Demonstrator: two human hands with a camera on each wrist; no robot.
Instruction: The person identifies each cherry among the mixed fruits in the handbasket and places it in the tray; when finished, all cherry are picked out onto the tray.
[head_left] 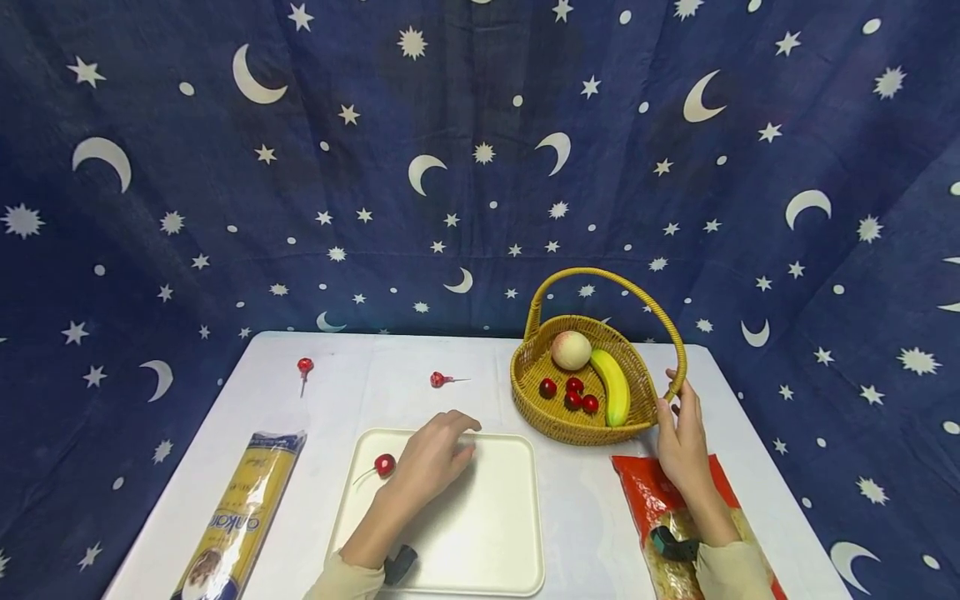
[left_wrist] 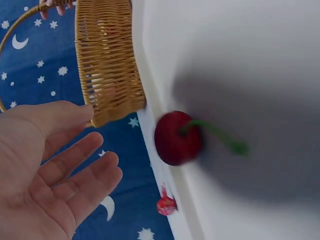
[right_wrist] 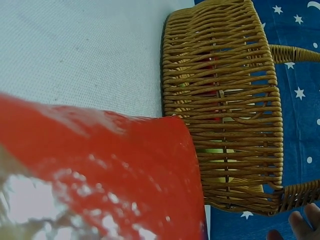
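Over the cream tray (head_left: 510,533) hovers my left hand (head_left: 435,458), its fingers loosely bent and nothing in them. Beside it, on the tray's left part, lies a red cherry (head_left: 385,464) with a green stem, apart from the fingers; the left wrist view shows this cherry (left_wrist: 177,139) close up. At the right, my right hand (head_left: 684,433) grips the lower end of the handle (head_left: 678,350) of a wicker basket (head_left: 540,417). Inside the basket are a peach (head_left: 572,350), a banana (head_left: 613,387) and several cherries (head_left: 573,400). Only fingertips (right_wrist: 302,225) of that hand appear in the right wrist view.
Two red-wrapped lollipops, one lollipop (head_left: 304,367) at back left and another lollipop (head_left: 438,380) behind the tray, lie on the white table (head_left: 480,408). A yellow pasta packet (head_left: 240,517) lies left. Below my right forearm is a red-topped clear bag (head_left: 645,492).
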